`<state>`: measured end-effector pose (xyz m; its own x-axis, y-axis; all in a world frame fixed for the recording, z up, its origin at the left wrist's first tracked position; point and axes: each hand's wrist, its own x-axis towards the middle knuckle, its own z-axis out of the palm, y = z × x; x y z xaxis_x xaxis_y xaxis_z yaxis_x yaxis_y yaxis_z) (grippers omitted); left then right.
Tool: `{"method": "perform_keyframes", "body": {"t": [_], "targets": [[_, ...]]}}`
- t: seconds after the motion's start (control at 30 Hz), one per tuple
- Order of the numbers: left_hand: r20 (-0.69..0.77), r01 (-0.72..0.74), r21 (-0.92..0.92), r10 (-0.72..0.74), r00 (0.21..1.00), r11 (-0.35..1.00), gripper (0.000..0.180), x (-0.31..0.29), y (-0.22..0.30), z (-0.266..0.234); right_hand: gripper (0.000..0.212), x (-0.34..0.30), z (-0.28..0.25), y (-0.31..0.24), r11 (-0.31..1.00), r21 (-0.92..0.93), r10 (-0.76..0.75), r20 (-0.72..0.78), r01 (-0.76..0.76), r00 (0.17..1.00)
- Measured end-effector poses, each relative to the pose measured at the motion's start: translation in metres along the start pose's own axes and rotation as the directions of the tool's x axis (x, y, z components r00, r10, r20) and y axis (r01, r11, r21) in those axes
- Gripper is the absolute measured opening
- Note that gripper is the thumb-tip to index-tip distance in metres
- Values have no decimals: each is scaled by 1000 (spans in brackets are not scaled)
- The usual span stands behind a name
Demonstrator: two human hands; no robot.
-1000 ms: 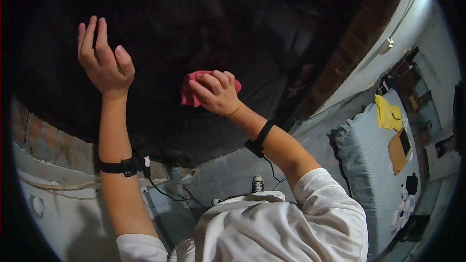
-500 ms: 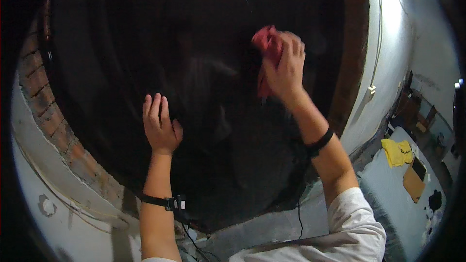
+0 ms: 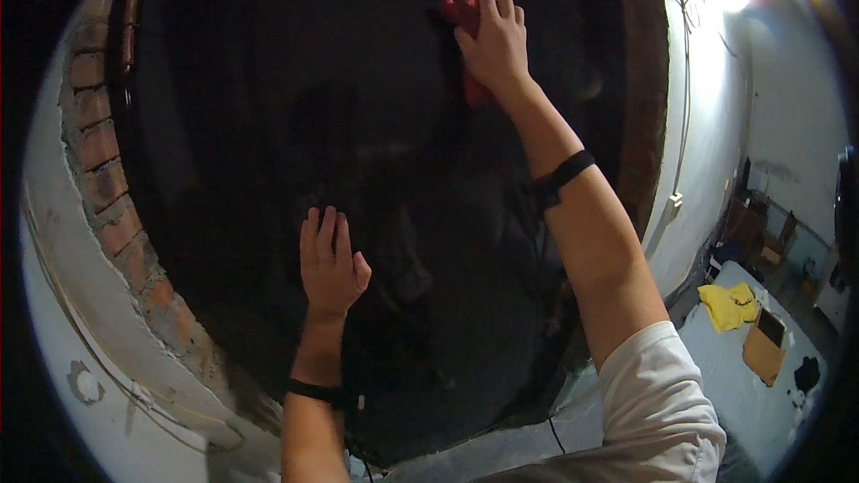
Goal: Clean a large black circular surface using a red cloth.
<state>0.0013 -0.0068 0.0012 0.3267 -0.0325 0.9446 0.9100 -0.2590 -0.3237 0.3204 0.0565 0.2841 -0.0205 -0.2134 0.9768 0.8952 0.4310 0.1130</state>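
A large dark glass pane (image 3: 242,125) fills the middle of the view and gives back faint reflections. High on it, my right hand (image 3: 497,43) grips a red cloth (image 3: 474,89) and presses it to the surface; part of the cloth is hidden behind the fingers. Lower and to the left, my left hand (image 3: 329,261) rests on or just before the glass, fingers stretched upward and thumb out, holding nothing. Each wrist wears a black band.
Exposed bricks (image 3: 98,145) edge the pane on the left. Cables (image 3: 687,80) run down the white wall at right to a small socket (image 3: 676,202). Farther right, a yellow cloth (image 3: 727,306) and a brown box (image 3: 764,346) lie on a pale bed-like surface.
My right hand has moved the red cloth upward and slightly left over the glass. In the picture, my left hand sits a little lower and farther right; the whole view has shifted somewhat.
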Motion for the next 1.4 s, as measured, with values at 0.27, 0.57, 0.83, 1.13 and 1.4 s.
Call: {"method": "perform_keyframes", "body": {"t": [0.27,0.57,0.83,1.13,1.4], "targets": [[-49,-33,-3,33,998,999,55,2,2,2,54,48,15,-51,978,34,-205,62,203,977],[-56,-22,-46,19,998,999,53,0,-2,2,59,1,7,-113,937,173,-334,170,305,927],[-46,-11,-81,7,999,997,54,0,-1,1,59,-96,-22,-144,892,334,-390,229,305,892],[-30,130,-439,-159,987,889,58,4,-3,-3,63,-204,-46,-162,903,390,-318,327,180,890],[-98,-43,-322,12,995,946,58,7,-13,-2,63,-280,-73,-176,915,390,-274,416,103,867]]}}
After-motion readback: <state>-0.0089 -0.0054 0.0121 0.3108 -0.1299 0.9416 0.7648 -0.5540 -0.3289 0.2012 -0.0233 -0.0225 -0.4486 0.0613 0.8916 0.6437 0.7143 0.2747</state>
